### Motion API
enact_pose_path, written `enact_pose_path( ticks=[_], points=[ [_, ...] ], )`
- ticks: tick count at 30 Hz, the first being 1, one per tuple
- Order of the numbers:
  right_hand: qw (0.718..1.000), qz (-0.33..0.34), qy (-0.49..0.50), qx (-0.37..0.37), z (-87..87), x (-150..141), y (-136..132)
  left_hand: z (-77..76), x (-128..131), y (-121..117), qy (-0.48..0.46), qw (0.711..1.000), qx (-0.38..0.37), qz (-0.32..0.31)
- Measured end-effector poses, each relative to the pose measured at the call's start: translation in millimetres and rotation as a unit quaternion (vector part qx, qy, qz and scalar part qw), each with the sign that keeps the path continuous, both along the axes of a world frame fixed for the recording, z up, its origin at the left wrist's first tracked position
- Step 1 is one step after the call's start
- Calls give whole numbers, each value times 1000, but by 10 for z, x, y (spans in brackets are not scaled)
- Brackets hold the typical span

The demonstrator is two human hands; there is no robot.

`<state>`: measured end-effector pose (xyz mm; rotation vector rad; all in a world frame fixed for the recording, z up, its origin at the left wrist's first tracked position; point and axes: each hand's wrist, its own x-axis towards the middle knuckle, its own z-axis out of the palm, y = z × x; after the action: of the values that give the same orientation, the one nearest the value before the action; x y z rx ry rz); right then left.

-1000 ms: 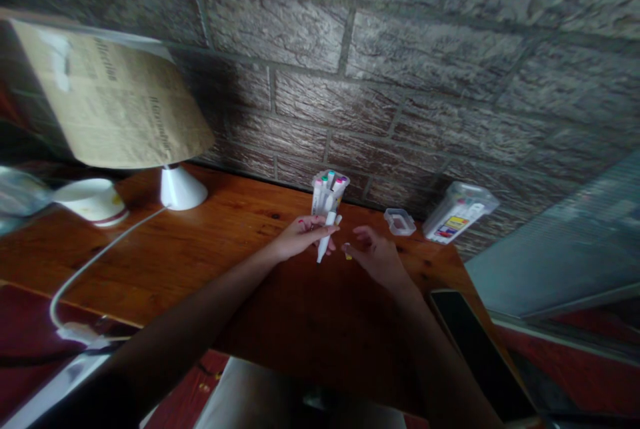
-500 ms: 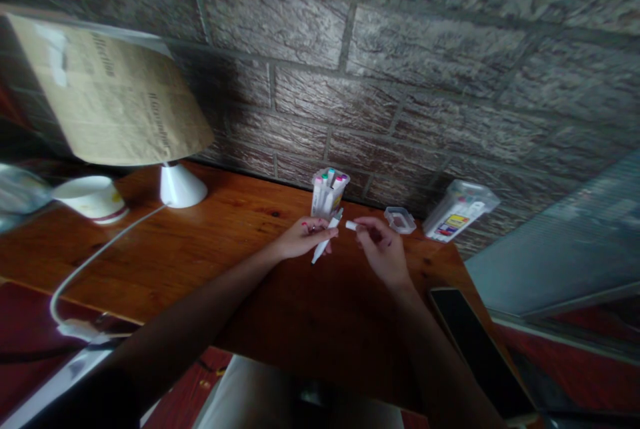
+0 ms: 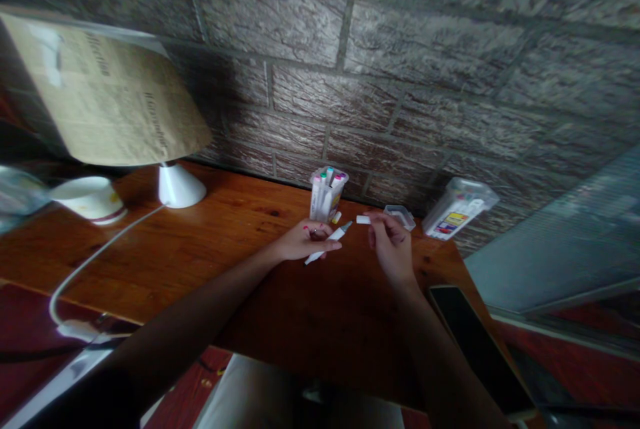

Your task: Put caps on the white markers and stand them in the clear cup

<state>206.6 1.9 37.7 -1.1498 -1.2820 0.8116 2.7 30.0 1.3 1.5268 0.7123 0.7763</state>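
Between thumb and fingers, my left hand [image 3: 306,239] holds a white marker [image 3: 325,246]. The marker slants up to the right, and its grey end is bare. My right hand [image 3: 393,245] pinches a small white marker cap [image 3: 363,220], a short gap away from that end. Just behind the left hand stands a clear case of markers [image 3: 330,192] with colored ends, several of them upright inside. A small yellowish piece [image 3: 337,217] shows at the case's foot; whether it is a cap I cannot tell. Red marks are on the left hand.
A clear open lid [image 3: 400,215] lies behind my right hand. Farther right stands a closed marker case [image 3: 457,209]. A dark phone [image 3: 477,349] lies by the right edge of the wooden table [image 3: 240,215]. Left are a lamp [image 3: 181,185], its cord and a paper cup [image 3: 93,197].
My right hand with the cap has moved slightly right, and the cap is now level. The marker in my left hand has tilted flatter, its grey end shifting right and down.
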Motion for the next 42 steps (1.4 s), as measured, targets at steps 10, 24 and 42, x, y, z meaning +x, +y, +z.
enact_pose_path(
  ticks=[10, 24, 42],
  points=[
    [998, 58, 4, -26, 7, -45, -23, -21, 0, 8, 0, 1000, 11, -10],
    [972, 210, -1, -100, -8, -56, -46, 35, 23, -12, -23, 1000, 19, -2],
    [979, 182, 24, -85, -30, -70, -42, -14, -9, 8, -8, 999, 41, -15]
  ],
)
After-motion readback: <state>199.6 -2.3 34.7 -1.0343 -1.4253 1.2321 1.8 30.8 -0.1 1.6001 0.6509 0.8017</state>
